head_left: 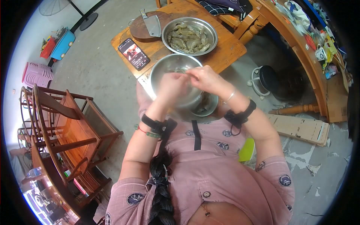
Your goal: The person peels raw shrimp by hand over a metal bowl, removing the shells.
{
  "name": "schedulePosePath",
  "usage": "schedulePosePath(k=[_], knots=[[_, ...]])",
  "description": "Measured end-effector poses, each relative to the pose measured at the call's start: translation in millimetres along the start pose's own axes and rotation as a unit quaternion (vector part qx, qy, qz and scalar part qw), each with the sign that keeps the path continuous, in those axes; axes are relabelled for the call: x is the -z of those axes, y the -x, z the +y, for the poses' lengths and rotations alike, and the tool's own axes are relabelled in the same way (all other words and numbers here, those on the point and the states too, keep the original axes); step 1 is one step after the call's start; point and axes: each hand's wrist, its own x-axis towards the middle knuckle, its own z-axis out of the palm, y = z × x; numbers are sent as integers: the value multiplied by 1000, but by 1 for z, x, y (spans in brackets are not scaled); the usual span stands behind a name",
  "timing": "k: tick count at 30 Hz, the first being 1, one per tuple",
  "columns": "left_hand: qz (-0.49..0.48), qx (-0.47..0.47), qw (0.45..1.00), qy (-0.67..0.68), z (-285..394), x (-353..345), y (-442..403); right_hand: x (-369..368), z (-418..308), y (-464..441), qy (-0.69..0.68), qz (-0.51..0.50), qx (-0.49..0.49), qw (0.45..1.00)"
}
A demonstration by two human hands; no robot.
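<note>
My left hand (172, 89) and my right hand (207, 79) meet above a steel bowl (156, 77), fingers pinched together. A small greyish shrimp (180, 70) shows at the fingertips, mostly hidden by them. Motion blurs the left hand. Behind this bowl, a wider steel basin (214, 35) holds a pile of whole grey-green shrimp (188, 37). Lower down, partly under the front bowl, a smaller bowl (214, 108) contains greyish bits that I cannot make out clearly.
On the wooden table (228, 48) lie a phone (134, 54) with a lit screen and a round chopping board (140, 30) carrying a cleaver (152, 25). A black stool (269, 79) stands to the right. Wooden chairs (75, 123) fill the left side.
</note>
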Motion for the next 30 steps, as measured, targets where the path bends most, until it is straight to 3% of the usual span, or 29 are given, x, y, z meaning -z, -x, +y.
schedulePosePath(k=[19, 23, 30], knots=[[-22, 40, 995, 86, 7, 0, 3, 2, 3, -1, -31, -4, -97, 995], [-25, 48, 993, 104, 4, 3, 2, 6, -1, -3, -20, -21, -32, 999], [-32, 23, 999, 18, -5, 3, -1, -1, 13, 1, 30, -59, 54, 996]])
